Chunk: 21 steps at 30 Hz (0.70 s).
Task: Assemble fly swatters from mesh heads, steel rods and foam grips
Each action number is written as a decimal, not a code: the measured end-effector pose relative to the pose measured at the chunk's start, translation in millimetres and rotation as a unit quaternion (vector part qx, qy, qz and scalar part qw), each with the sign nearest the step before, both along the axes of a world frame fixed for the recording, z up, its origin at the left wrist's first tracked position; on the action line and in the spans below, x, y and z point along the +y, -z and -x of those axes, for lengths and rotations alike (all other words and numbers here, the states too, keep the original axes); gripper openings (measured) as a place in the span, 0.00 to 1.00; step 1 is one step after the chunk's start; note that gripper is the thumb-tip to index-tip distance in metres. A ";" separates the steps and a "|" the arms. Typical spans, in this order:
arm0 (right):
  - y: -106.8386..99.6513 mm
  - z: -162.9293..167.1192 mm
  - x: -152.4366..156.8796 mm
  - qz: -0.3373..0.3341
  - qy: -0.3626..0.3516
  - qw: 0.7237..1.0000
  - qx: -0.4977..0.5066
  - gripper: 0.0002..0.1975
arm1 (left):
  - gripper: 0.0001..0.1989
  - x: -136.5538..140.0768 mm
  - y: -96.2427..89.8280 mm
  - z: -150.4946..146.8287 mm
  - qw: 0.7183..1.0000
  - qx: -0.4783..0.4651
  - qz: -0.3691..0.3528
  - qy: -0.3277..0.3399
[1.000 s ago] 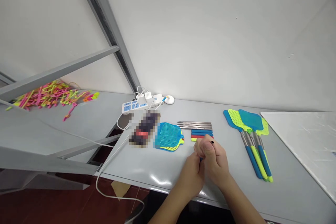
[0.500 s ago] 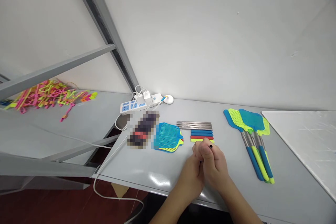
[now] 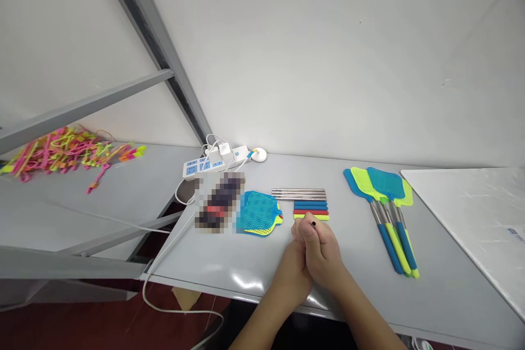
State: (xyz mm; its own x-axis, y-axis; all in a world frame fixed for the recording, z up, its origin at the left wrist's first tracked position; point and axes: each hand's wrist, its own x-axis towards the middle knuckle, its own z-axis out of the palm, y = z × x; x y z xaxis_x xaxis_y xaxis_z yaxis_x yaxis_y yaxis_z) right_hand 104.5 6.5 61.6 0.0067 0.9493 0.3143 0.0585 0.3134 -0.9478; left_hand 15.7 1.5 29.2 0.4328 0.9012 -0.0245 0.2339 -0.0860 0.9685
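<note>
My left hand (image 3: pixel 293 267) and my right hand (image 3: pixel 325 256) are pressed together above the table's front part, fingers closed. A small dark round end (image 3: pixel 314 223) shows at the top of my right fist; the rest of what they grip is hidden. Just beyond my knuckles lie blue, red and yellow-green handle grips (image 3: pixel 310 212) in a row. Behind these, several metal rods (image 3: pixel 298 194) lie side by side. Left of them is a stack of fly swatter heads (image 3: pixel 258 212), blue on top, yellow-green below. Several whole fly swatters (image 3: pixel 391 224) lie fanned on the right.
A power strip (image 3: pixel 213 163) with plugs and white cables stands by the wall. Beside the swatter heads is a blurred-out item (image 3: pixel 219 202). A metal frame (image 3: pixel 164 65) rises on the left, with a colourful pile (image 3: pixel 61 150) beyond. A white panel (image 3: pixel 471 219) lies at right.
My view has shifted slightly, so most things sit a little further left. My hands stay clasped, with the same dark end showing.
</note>
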 end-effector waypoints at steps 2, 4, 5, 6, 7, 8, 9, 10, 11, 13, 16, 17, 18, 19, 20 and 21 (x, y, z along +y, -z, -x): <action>1.7 -0.2 -0.1 -0.007 0.002 1.000 0.009 0.17 | 0.10 0.0 -0.5 1.0 1.000 -0.002 -0.005 0.007; 3.8 -0.6 -0.7 -0.012 0.006 1.000 0.017 0.17 | 0.10 -0.2 -1.9 2.2 1.000 -0.006 -0.011 0.012; 4.9 -0.9 -1.2 -0.013 0.006 1.000 0.019 0.17 | 0.10 -0.4 -3.2 2.7 1.000 -0.009 -0.014 0.014; 5.8 -1.1 -1.8 -0.012 0.005 1.000 0.022 0.17 | 0.10 -0.7 -4.8 2.9 1.000 -0.011 -0.018 0.014; 6.6 -1.3 -2.5 -0.012 0.003 1.000 0.026 0.17 | 0.11 -1.0 -6.6 2.9 1.000 -0.014 -0.022 0.013; 7.0 -1.5 -3.4 -0.012 0.000 0.999 0.033 0.17 | 0.11 -1.5 -8.6 2.6 0.999 -0.018 -0.026 0.013; 7.1 -1.7 -4.3 -0.012 -0.002 0.999 0.044 0.17 | 0.12 -2.0 -10.4 1.8 0.999 -0.022 -0.030 0.013; 6.6 -2.2 -5.5 -0.013 -0.001 0.998 0.056 0.17 | 0.12 -2.5 -11.9 0.7 0.999 -0.027 -0.035 0.012; 5.3 -3.1 -6.8 -0.016 0.002 0.997 0.069 0.17 | 0.13 -3.0 -13.0 -0.6 0.999 -0.031 -0.041 0.009; -0.1 -7.6 -10.4 -0.028 0.007 0.995 0.100 0.17 | 0.14 -4.0 -13.5 -2.9 0.998 -0.032 -0.054 -0.006; -16.3 -25.5 -19.6 -0.062 0.030 0.991 0.115 0.17 | 0.11 -5.5 -13.1 -1.1 0.997 -0.023 -0.070 -0.037; -23.2 -34.7 -24.1 -0.072 0.045 0.992 0.094 0.17 | 0.09 -6.0 -13.9 1.8 0.996 -0.019 -0.074 -0.045; -30.3 -45.3 -29.5 -0.077 0.064 0.993 0.056 0.15 | 0.07 -6.5 -15.9 6.1 0.995 -0.016 -0.080 -0.054; -37.1 -56.5 -35.6 -0.071 0.077 0.994 0.005 0.13 | 0.05 -7.0 -19.2 11.3 0.994 -0.015 -0.092 -0.063; -43.4 -67.8 -42.3 -0.058 0.081 0.994 -0.041 0.10 | 0.04 -7.5 -23.9 17.0 0.991 -0.015 -0.109 -0.073; -48.9 -78.4 -49.3 -0.033 0.069 0.994 -0.079 0.08 | 0.04 -8.2 -29.9 22.9 0.987 -0.018 -0.132 -0.084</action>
